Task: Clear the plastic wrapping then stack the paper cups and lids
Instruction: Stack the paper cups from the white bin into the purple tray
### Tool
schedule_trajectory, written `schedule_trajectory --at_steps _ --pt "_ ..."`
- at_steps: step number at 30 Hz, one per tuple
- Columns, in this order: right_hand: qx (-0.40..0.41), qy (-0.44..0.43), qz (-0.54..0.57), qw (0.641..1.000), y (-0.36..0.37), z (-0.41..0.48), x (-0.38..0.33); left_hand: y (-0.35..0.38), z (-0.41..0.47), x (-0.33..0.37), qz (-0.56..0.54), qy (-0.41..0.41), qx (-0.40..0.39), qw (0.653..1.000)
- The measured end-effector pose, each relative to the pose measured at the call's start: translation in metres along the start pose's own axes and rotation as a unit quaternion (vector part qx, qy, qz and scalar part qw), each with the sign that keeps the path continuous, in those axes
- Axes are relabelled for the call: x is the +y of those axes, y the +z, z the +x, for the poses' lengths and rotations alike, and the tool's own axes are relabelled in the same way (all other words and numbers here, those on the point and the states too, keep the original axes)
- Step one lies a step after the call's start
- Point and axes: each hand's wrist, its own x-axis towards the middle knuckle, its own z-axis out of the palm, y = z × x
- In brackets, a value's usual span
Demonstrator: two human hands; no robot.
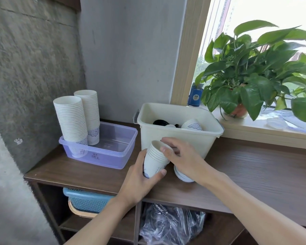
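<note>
My left hand [141, 175] grips a short stack of white paper cups [155, 160] with a blue pattern, held above the wooden shelf top [254, 174]. My right hand [182, 154] has its thumb on the rim of the top cup and its fingers curled behind the stack. Another small pile of cups [183, 175] lies under my right wrist. Two tall cup stacks [72, 119] stand in a purple plastic container [117, 147]. A cream bin [178, 131] holds a patterned cup [193, 124] and black lids [160, 122].
Crumpled clear plastic wrapping [170, 225] fills the lower shelf compartment. A blue basket [87, 200] sits on the shelf to its left. A potted green plant [254, 73] and a small blue box [195, 96] stand on the window sill at right.
</note>
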Motion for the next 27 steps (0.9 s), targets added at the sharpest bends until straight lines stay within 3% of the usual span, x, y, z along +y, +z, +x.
schedule_trajectory --at_steps 5,10,14,19,27 --pt "-0.021 -0.023 -0.041 0.999 -0.013 0.002 -0.002 0.002 0.001 -0.001 0.011 -0.001 -0.01 1.0" --pt "0.136 -0.096 -0.087 0.982 -0.048 0.032 -0.001 0.002 0.003 -0.004 -0.005 -0.013 0.002 1.0" --pt "0.088 0.009 -0.199 0.976 -0.081 0.067 0.029 0.002 0.004 -0.004 -0.008 -0.015 0.004 1.0" --pt "0.008 0.105 -0.224 0.969 -0.096 0.095 0.045 0.003 0.006 -0.005 -0.018 -0.016 0.004 1.0" --pt "0.061 0.154 -0.158 0.973 -0.09 0.102 0.05 0.003 0.007 -0.005 -0.02 -0.007 0.014 1.0"
